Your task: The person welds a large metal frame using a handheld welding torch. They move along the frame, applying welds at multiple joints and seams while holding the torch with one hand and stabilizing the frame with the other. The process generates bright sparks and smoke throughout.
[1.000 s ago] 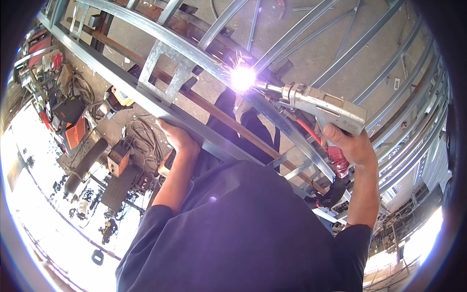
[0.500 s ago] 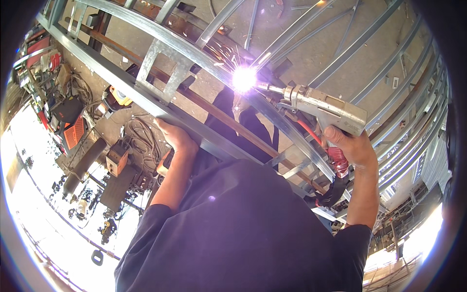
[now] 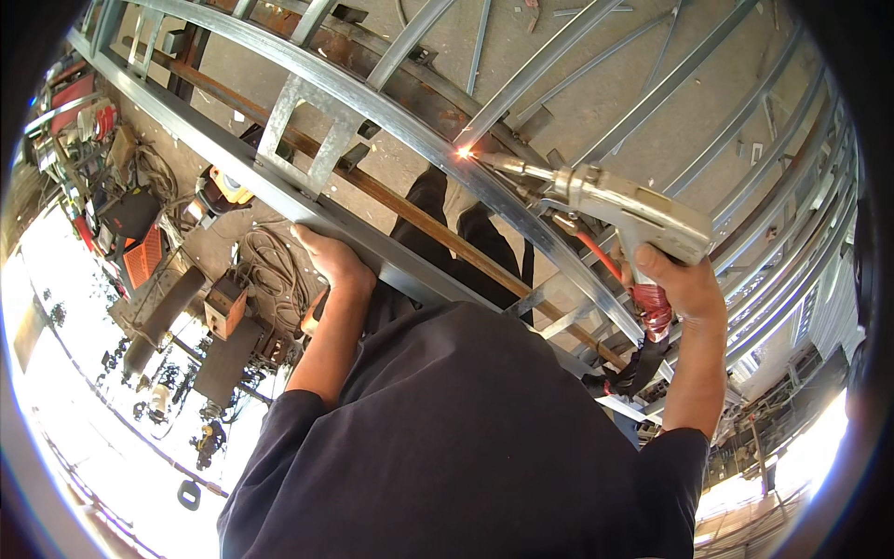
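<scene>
Up on the right, the right hand (image 3: 684,284) had its fingers clenched round the grip of a pale, pistol-shaped metal welding gun (image 3: 643,210), thumb lying up against the body. The gun sat right of centre, its slim barrel reaching leftward, and there, right by the tip, burned a small orange glow (image 3: 465,152)! That hot spot lay on a long, curved, silvery metal rail (image 3: 335,79), just where a straight, shiny metal bar (image 3: 535,84) met it at an angle. Below the gun ran a thin orange-red tube (image 3: 599,256), down to a glossy red wrapping (image 3: 652,307) beside the wrist.

Over to the left hand (image 3: 335,261): it was pressed against a broad, grey metal beam (image 3: 391,256), one digit showing along the near edge, the others out of sight; whether they were wrapped round it, I couldn't tell. Between beam and rail stood a galvanised, ladder-like bracket (image 3: 331,154), with a rust-brown bar (image 3: 386,196) running past it. Farther left, brownish coiled cable (image 3: 275,270) lay on the ground, a black-and-orange boxy machine (image 3: 144,261) beyond it.
</scene>
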A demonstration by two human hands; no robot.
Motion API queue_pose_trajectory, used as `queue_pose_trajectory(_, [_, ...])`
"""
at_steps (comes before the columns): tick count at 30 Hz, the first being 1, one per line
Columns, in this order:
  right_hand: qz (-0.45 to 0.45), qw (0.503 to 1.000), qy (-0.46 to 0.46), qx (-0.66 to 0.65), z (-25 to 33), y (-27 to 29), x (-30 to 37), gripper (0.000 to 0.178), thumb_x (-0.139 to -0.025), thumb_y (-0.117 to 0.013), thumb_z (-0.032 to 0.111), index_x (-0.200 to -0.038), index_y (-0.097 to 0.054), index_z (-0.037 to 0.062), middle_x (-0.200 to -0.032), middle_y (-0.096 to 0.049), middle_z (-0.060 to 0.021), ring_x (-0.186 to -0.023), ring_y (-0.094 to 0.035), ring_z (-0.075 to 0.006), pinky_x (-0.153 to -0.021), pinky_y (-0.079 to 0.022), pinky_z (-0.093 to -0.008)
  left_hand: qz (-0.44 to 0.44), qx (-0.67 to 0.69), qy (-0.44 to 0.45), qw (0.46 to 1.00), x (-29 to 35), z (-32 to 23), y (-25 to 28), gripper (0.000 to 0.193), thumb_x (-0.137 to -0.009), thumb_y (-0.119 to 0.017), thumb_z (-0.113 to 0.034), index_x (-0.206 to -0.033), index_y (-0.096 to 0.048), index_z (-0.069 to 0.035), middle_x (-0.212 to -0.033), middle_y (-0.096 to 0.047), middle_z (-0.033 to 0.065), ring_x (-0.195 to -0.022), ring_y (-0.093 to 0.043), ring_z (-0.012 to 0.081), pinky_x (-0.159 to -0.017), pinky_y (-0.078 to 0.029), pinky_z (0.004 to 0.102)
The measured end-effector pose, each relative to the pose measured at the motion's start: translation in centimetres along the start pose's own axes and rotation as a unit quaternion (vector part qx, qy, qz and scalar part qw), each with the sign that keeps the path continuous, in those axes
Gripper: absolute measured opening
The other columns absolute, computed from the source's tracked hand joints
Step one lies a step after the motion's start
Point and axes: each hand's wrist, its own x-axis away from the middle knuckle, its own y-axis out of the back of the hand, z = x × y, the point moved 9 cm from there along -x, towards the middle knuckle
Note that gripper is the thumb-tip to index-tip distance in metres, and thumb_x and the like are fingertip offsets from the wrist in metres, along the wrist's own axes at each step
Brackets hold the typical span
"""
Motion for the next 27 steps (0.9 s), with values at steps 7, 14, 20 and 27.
queue_pose_trajectory(7, [-0.042,0.998,-0.043,-0.014,-3.0,4.2,4.3,0.057,-0.087,-0.084,0.033,-0.128,-0.063,-0.001,-0.097,-0.072,-0.0125,-0.076,-0.069,-0.0193,-0.066,-0.058,-0.0339,-0.018,-0.028,-0.011,0.999,-0.7,-0.1,0.5,0.075,-0.104,-0.033,-0.067,-0.141,-0.052,-0.005,-0.129,-0.061,0.0103,-0.115,-0.058,0.0254,-0.104,-0.046,0.0376])
queue_pose_trajectory(14, [-0.057,0.995,-0.077,-0.009,-6.2,5.6,5.9,0.057,-0.084,-0.087,0.034,-0.124,-0.065,-0.0004,-0.094,-0.072,-0.0097,-0.078,-0.07,-0.0192,-0.068,-0.059,-0.0351,-0.018,-0.045,-0.018,0.999,0.4,-0.8,-0.1,0.078,-0.104,-0.032,-0.069,-0.144,-0.05,-0.004,-0.133,-0.06,0.0124,-0.118,-0.059,0.0282,-0.106,-0.046,0.04])
queue_pose_trajectory(20, [-0.033,0.997,-0.073,0.007,-6.3,5.5,5.8,0.063,-0.084,-0.087,0.038,-0.128,-0.063,-0.0006,-0.099,-0.071,-0.0092,-0.082,-0.07,-0.0186,-0.071,-0.059,-0.0344,-0.023,-0.039,-0.006,0.999,1.0,-1.1,-0.5,0.08,-0.103,-0.031,-0.069,-0.145,-0.049,-0.004,-0.137,-0.059,0.014,-0.121,-0.058,0.0299,-0.108,-0.046,0.041])
queue_pose_trajectory(27, [-0.027,0.997,-0.065,0.011,-6.0,5.4,5.5,0.071,-0.082,-0.087,0.042,-0.132,-0.061,-0.0011,-0.102,-0.071,-0.0101,-0.083,-0.07,-0.0187,-0.072,-0.059,-0.0346,-0.014,-0.045,-0.009,0.999,0.8,-1.1,-0.5,0.081,-0.103,-0.03,-0.068,-0.147,-0.048,-0.002,-0.14,-0.058,0.0145,-0.123,-0.058,0.0309,-0.109,-0.045,0.0407])
